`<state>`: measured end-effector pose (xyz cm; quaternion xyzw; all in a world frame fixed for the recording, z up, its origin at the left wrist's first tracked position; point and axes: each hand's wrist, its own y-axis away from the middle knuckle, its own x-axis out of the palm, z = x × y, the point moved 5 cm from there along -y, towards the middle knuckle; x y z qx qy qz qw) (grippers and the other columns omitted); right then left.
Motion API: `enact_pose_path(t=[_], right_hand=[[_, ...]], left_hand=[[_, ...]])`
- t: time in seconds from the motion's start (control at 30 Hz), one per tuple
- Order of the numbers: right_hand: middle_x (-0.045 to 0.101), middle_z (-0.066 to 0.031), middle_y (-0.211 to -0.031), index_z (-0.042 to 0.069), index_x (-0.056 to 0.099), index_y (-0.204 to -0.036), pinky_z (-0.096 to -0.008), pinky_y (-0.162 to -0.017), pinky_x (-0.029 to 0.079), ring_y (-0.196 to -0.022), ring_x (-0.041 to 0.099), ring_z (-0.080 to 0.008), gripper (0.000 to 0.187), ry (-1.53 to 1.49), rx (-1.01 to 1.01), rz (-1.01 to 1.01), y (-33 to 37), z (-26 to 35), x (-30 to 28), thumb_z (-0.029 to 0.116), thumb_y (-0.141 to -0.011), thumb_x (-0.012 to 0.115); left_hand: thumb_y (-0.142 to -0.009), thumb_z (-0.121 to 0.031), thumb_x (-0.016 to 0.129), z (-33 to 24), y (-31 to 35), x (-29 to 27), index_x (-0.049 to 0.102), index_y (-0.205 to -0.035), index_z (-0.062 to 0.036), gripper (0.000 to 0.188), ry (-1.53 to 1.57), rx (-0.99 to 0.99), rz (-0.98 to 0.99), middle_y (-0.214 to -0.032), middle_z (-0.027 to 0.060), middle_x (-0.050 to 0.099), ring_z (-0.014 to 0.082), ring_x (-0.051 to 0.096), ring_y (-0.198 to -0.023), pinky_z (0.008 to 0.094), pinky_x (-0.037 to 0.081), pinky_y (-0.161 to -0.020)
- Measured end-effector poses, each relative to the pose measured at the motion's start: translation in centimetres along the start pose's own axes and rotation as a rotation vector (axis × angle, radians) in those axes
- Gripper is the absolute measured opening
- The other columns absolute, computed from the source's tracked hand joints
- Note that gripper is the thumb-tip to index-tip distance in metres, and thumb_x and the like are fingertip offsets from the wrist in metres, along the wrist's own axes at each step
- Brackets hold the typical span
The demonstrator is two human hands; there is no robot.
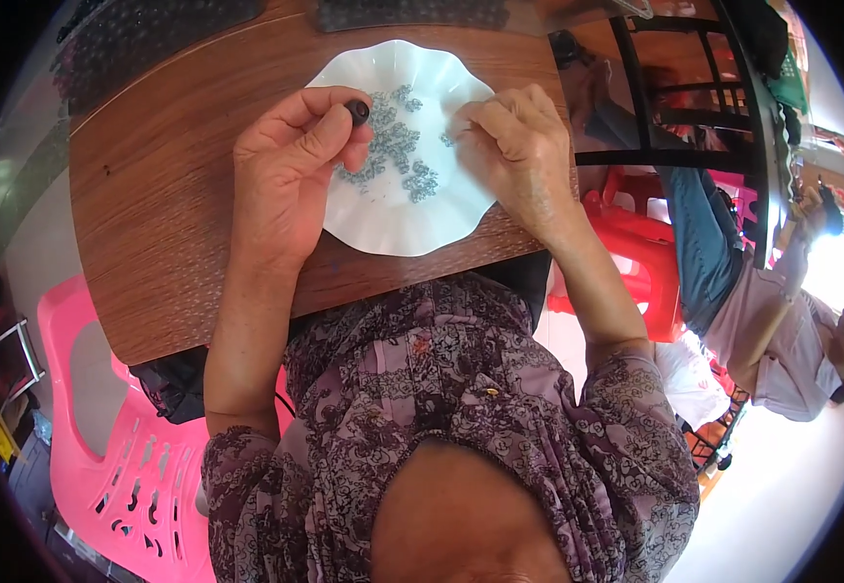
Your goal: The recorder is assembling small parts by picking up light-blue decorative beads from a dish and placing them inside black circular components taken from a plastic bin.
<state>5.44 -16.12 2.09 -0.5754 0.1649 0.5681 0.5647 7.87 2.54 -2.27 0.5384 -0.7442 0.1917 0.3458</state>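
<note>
A white plate with a wavy rim (398, 240) rests on the brown wooden table. Many small grey, shiny pieces (393, 141) lie on it in loose clusters; their kind is too small to make out. Above the plate's left side, my left hand (296, 146) pinches a small dark round piece (357, 112) with a hollow-looking end between thumb and fingers. My right hand (519, 146) is over the plate's right side, fingers curled together and partly blurred, close to a few grey pieces (447, 139). Anything between those fingertips is hidden.
Dark textured mats (412, 14) lie along the far side of the wooden table (169, 194). A pink plastic chair (140, 466) stands at the left, red plastic stools (636, 253) at the right. Beyond a black metal frame (675, 155), another person (772, 321) sits at the far right.
</note>
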Motion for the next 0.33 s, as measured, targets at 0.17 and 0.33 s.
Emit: enact_pose_path(t=[0.17,0.33], right_hand=[[0.057,-0.0071,-0.072,0.005,0.065,-0.077,-0.0342,-0.063,0.038,-0.070,0.048,-0.0225,0.020,0.009,0.001,0.071,0.3,0.5,0.9,0.003,-0.058,0.071],[0.058,-0.0073,-0.076,0.005,0.066,-0.078,-0.0350,-0.064,0.038,-0.073,0.048,-0.0224,0.019,0.100,-0.042,0.108,0.3,0.4,1.6,0.003,-0.060,0.071]], left_hand=[[-0.085,-0.008,0.060,0.0,0.0,0.1,0.060,-0.096,0.0074,0.019,0.008,0.002,0.005,-0.084,0.0104,0.061,0.0137,0.051,-0.068,0.0240,0.041,-0.066],[-0.085,-0.008,0.059,0.0,-0.1,-0.1,0.060,-0.098,0.0072,0.020,0.014,-0.003,0.044,-0.084,0.0105,0.061,0.0144,0.052,-0.070,0.0248,0.042,-0.067]])
